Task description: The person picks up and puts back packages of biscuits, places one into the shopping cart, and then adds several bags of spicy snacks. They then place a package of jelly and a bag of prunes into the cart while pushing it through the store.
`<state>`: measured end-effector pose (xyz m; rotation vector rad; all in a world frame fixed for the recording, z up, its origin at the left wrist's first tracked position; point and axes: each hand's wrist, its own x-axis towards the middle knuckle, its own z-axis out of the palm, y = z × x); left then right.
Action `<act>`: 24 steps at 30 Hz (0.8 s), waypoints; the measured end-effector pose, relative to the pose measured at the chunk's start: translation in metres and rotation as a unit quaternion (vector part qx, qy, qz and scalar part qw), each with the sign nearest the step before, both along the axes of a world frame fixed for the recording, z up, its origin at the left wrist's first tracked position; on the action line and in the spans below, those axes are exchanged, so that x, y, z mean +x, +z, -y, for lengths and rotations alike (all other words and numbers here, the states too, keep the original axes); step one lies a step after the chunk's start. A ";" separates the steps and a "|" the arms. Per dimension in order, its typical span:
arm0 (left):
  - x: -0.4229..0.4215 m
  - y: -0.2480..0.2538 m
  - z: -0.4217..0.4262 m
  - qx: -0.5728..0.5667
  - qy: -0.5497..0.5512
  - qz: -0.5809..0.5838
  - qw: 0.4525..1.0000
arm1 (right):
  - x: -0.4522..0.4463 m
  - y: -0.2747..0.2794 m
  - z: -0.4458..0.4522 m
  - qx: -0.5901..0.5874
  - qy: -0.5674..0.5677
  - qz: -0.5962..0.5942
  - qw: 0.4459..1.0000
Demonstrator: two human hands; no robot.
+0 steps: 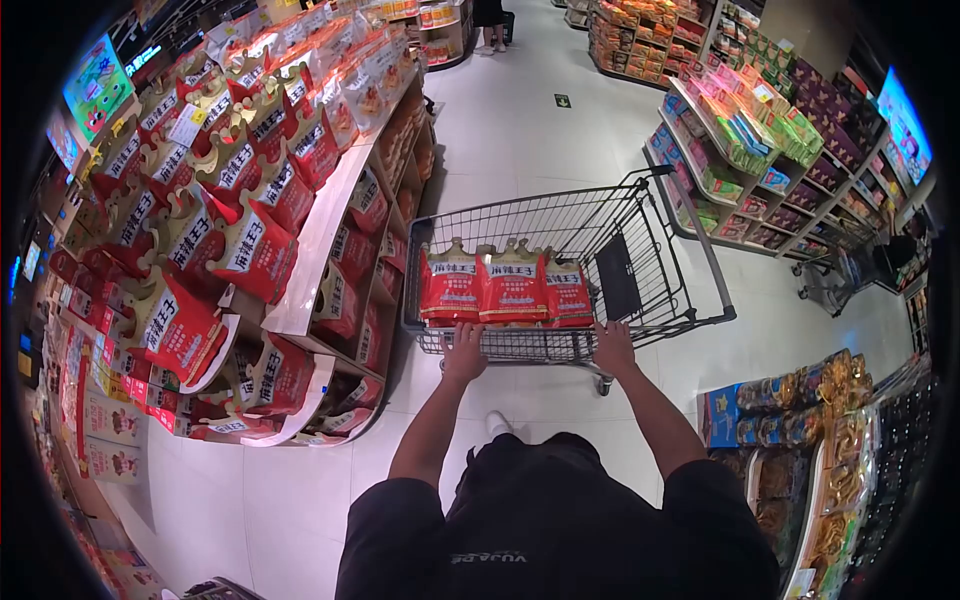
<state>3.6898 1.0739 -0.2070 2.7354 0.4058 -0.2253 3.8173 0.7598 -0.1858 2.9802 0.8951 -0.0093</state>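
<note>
Probably steadying cart (540, 345) at near edge with left hand (463, 352) and right hand (614, 350), beside red bags (512, 292). Cannot tell grip closure.

the shopping cart (520, 347) looks like dark metal wire, with a smooth, matt, plastic-looking panel (618, 276) toward its right end. along the cart's near edge, the red bags (512, 292) are glossy, creased plastic film. the display shelf (318, 255) has a smooth, pale, wood-like edge; the packs (255, 255) to its left are shiny film. the floor (490, 135) is smooth with a soft sheen, the shirt (570, 515) matt black cloth.
</note>
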 end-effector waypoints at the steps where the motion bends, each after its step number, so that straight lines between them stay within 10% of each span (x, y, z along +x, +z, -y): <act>1: 0.010 -0.002 -0.007 -0.003 -0.002 0.010 1.000 | 0.014 -0.003 -0.004 -0.002 0.003 -0.007 1.000; 17: 0.223 -0.031 -0.100 0.066 0.018 0.038 0.997 | 0.310 -0.039 -0.138 -0.012 0.044 -0.479 0.877; 19: 0.236 -0.023 -0.109 0.005 0.014 0.038 0.999 | 0.350 -0.078 -0.153 0.143 -0.185 -0.697 0.678; 24: 0.278 -0.014 -0.121 -0.045 0.036 -0.009 0.998 | 0.398 -0.188 -0.235 0.189 -0.213 -0.611 0.738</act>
